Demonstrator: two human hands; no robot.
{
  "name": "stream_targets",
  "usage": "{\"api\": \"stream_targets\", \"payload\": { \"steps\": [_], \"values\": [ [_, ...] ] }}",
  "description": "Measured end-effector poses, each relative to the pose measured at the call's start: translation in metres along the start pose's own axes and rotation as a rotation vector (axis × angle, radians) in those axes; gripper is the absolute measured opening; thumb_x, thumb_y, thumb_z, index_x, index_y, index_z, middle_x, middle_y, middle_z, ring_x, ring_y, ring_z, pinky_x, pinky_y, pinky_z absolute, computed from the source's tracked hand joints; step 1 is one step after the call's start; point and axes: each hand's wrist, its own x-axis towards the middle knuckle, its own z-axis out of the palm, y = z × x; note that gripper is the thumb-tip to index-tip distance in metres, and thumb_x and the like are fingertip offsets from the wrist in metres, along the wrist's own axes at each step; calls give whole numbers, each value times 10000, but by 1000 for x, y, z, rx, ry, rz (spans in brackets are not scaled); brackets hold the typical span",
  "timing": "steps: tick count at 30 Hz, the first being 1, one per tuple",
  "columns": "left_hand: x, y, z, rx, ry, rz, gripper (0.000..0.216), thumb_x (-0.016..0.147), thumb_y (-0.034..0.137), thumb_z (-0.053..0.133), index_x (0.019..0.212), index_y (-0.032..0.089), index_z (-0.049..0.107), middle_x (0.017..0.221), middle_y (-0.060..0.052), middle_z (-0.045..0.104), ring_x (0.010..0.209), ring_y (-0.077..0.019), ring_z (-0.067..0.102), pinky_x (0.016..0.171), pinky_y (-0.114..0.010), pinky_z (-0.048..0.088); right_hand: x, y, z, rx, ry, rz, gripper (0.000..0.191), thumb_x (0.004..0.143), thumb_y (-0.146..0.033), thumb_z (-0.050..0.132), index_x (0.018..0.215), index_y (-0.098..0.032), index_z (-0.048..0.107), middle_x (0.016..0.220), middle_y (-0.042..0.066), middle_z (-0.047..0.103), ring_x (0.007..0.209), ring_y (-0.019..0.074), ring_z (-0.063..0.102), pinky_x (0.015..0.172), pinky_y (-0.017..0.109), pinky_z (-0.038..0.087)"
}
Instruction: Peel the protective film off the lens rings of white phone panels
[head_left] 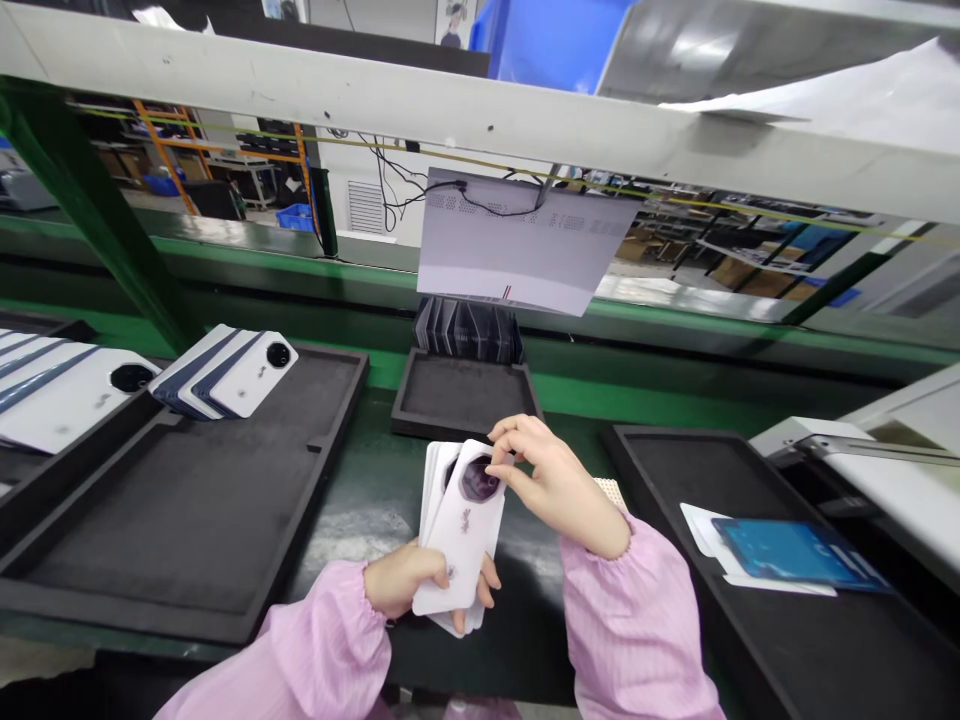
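Observation:
My left hand (412,580) is closed around a small fanned stack of white phone back covers, thumb on top and fingers beneath. The top phone back cover (466,545) tilts to the right and has a large round dark camera area (478,479) at its upper end. At the right edge of that circle, my right hand (544,475) has its thumb and index finger pinched together. What lies between those fingertips, if anything, is too small to make out. The covers are held over the dark green bench, and the lower ones are partly hidden.
On the left, a black tray (187,520) bears several white covers (251,375) at its far end. A smaller black tray (465,385) stands ahead, with dark upright pieces (469,330) behind. On the right, another black tray (660,450) holds a blue-filmed panel (795,550).

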Motion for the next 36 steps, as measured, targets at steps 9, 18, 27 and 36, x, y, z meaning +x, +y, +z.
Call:
{"api": "stream_targets", "payload": {
  "steps": [9, 18, 27, 36],
  "values": [
    [1, 2, -4, -150, -26, 54, 546, 497, 193, 407, 959, 9, 631, 819, -154, 651, 621, -212, 601, 463, -262, 438, -19, -15, -26, 209, 91, -83, 78, 822, -161, 554, 762, -207, 571, 759, 31, 607, 709, 164, 583, 626, 294, 471],
    [2, 1, -6, -107, -55, -21, 547, 490, 193, 415, 956, 20, 645, 842, -148, 659, 611, -212, 601, 506, -284, 431, 4, 12, -3, 300, -13, 107, 105, 805, -187, 567, 904, -198, 598, 801, 18, 673, 743, 159, 641, 681, 290, 508],
    [2, 0, -7, -105, -60, -31, 550, 499, 188, 419, 973, 14, 638, 856, -160, 650, 646, -223, 594, 476, -279, 425, 8, 13, 3, 203, -5, 73, 85, 804, -179, 558, 869, -198, 610, 781, 7, 672, 713, 143, 624, 666, 274, 493],
    [1, -2, -9, -107, -64, -21, 555, 515, 181, 415, 998, 7, 627, 880, -169, 640, 705, -232, 604, 489, -268, 449, 11, 12, 7, 140, 2, 47, 106, 796, -134, 544, 847, -207, 601, 756, -10, 658, 691, 132, 615, 667, 261, 486]
  ]
}}
